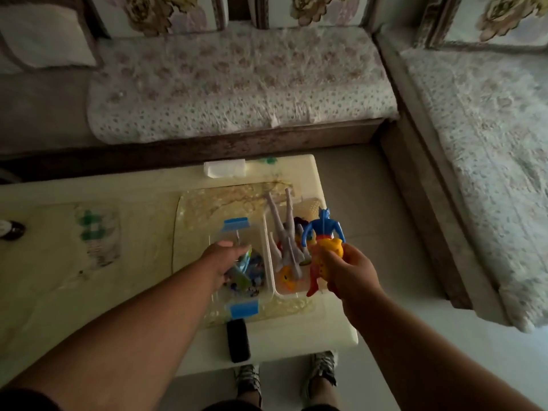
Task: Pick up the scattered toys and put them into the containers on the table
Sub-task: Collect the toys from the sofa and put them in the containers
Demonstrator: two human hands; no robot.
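Two clear plastic containers stand side by side on the pale table [89, 292]. The left container [237, 229] has blue clips and holds several small colourful toys. My left hand [222, 259] reaches into it, fingers hidden among the toys. The right container [284, 292] holds a grey figure [286, 232] and other toys. Over its right edge my right hand [353, 274] grips a blue, yellow and red figure [321, 232] by its middle, head pointing away from me.
A black remote [238, 341] lies at the table's front edge. A white block [225, 169] sits at the table's far edge. Sofas with flowered covers run behind [237, 84] and to the right [489, 173]. My shoes [323, 372] stand on the floor below.
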